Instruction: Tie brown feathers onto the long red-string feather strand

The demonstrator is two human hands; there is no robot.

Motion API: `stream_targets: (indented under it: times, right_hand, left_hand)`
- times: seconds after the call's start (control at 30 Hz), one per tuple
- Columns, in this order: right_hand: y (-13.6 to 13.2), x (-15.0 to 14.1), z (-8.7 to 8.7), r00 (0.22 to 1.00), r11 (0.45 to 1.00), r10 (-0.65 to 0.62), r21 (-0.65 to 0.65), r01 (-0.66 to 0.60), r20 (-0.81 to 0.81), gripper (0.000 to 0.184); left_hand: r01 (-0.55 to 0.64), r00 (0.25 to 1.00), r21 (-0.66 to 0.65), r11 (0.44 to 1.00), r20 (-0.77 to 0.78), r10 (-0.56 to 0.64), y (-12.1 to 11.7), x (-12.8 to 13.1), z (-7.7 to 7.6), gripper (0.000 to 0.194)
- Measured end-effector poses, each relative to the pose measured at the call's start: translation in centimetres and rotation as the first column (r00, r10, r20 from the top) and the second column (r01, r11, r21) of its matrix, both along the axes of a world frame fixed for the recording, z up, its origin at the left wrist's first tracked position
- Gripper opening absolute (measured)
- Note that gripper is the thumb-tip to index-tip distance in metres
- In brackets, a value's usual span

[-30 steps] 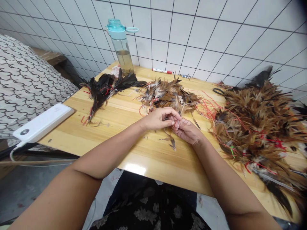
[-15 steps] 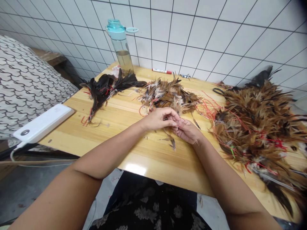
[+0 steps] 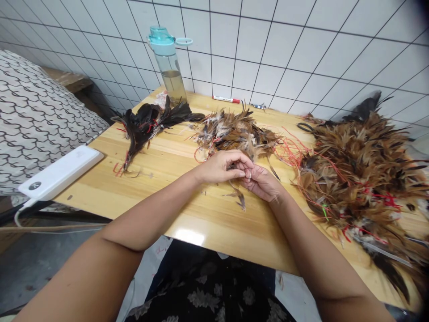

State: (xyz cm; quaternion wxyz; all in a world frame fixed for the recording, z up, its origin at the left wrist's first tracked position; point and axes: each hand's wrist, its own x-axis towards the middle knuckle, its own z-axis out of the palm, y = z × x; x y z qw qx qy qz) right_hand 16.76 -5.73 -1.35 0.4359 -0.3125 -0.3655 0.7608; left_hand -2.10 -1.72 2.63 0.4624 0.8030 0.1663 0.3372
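Note:
Fingertips meet over the table (image 3: 201,210), where my left hand (image 3: 225,167) and my right hand (image 3: 263,183) are both closed in a pinch. A tiny pale thing (image 3: 249,175) shows between them, too small to name. Right below the fingers, a small brown feather (image 3: 240,199) lies against the wood, and I cannot tell whether it is joined to what they pinch. Just beyond my hands spreads a heap of brown feathers (image 3: 231,129) with red string in it. My left fingers curl over, partly hiding their tips.
Black feathers (image 3: 144,118) tied with red lie at left, near a water bottle (image 3: 172,76). A white power bank (image 3: 63,172) with a cable sits on the left edge. A larger feather pile (image 3: 365,165) covers the right side. By the wall lies a marker (image 3: 226,99).
My right fingertips have shifted slightly against the left ones, and the pale bit between them shows more clearly. Everything else stays in place.

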Motion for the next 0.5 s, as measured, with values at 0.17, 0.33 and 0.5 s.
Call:
stream_targets:
  times: [0.17, 0.33, 0.5]
  right_hand:
    - [0.01, 0.02, 0.10, 1.000, 1.000, 0.020, 0.021, -0.020, 0.001, 0.033]
    - [0.12, 0.08, -0.12, 1.000, 1.000, -0.003, -0.008, 0.003, -0.008, 0.030]
    - [0.15, 0.07, 0.01, 1.000, 0.999, -0.012, -0.052, 0.011, -0.014, 0.030]
  left_hand:
    - [-0.016, 0.999, 0.177, 0.984, -0.029, 0.021, 0.08, -0.16, 0.24, 0.028]
    - [-0.092, 0.994, 0.326, 0.941, -0.031, 0.108, 0.03, 0.04, 0.12, 0.024]
    - [-0.083, 0.994, 0.365, 0.927, -0.029, 0.101, -0.01, 0.21, 0.10, 0.020]
